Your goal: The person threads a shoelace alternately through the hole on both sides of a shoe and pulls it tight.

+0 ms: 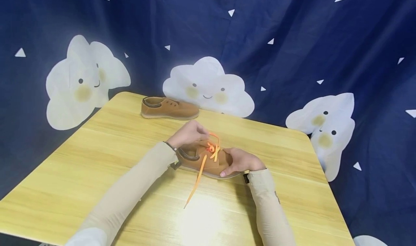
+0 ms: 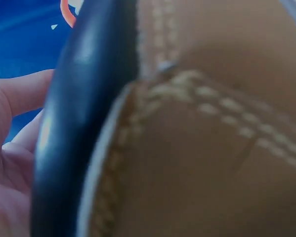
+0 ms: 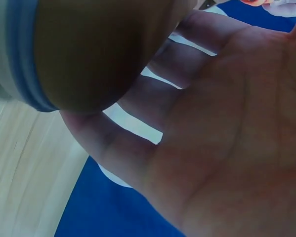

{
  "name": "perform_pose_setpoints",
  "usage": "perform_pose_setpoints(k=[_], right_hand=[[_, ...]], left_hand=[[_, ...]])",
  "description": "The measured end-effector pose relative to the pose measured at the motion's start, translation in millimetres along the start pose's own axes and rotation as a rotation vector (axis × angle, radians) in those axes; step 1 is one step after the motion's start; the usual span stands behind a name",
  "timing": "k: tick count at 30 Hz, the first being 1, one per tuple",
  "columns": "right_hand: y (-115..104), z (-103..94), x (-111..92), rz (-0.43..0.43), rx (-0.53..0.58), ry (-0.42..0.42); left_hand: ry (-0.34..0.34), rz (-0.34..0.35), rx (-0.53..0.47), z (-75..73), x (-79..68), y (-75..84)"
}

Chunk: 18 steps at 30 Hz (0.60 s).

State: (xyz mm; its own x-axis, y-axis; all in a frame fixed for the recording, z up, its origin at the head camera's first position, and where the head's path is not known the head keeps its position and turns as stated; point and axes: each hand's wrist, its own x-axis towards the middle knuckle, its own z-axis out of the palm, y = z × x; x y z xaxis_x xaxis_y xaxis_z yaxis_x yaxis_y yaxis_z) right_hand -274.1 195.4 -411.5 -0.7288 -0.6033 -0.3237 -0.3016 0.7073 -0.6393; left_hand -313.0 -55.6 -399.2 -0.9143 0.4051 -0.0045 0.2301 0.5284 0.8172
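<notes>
A brown lace-up shoe (image 1: 211, 168) lies on the table with its toe to the right. My right hand (image 1: 244, 161) grips the toe, thumb on the near side and fingers spread round the far side; the right wrist view shows the palm close to the toe (image 3: 88, 59). Over the shoe's opening, my left hand (image 1: 191, 133) pinches one end of an orange shoelace (image 1: 214, 135), which arcs from the fingertips to the crossed part over the tongue. The other lace end (image 1: 198, 179) hangs loose over the near side. Stitched leather and the dark collar (image 2: 73, 113) fill the left wrist view.
A second brown shoe (image 1: 170, 109), with bare eyelets and no lace, stands near the table's far edge. The yellow wood table (image 1: 97, 159) backs onto a dark blue curtain (image 1: 201, 22) printed with white clouds.
</notes>
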Motion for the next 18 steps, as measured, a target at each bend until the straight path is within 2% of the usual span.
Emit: perform_pose_setpoints(k=[10,14,18], right_hand=[[-1.1,0.0,-3.4,0.013,-0.003,0.008],[-1.1,0.5,-3.4,-0.005,-0.007,0.01],[0.0,0.8,-3.3,-0.013,0.001,0.013]], left_hand=[[0.011,-0.013,-0.052,-0.2,9.5,5.6],[0.005,-0.04,-0.081,-1.9,11.4,5.9],[0.022,-0.035,-0.077,-5.8,13.9,9.1]])
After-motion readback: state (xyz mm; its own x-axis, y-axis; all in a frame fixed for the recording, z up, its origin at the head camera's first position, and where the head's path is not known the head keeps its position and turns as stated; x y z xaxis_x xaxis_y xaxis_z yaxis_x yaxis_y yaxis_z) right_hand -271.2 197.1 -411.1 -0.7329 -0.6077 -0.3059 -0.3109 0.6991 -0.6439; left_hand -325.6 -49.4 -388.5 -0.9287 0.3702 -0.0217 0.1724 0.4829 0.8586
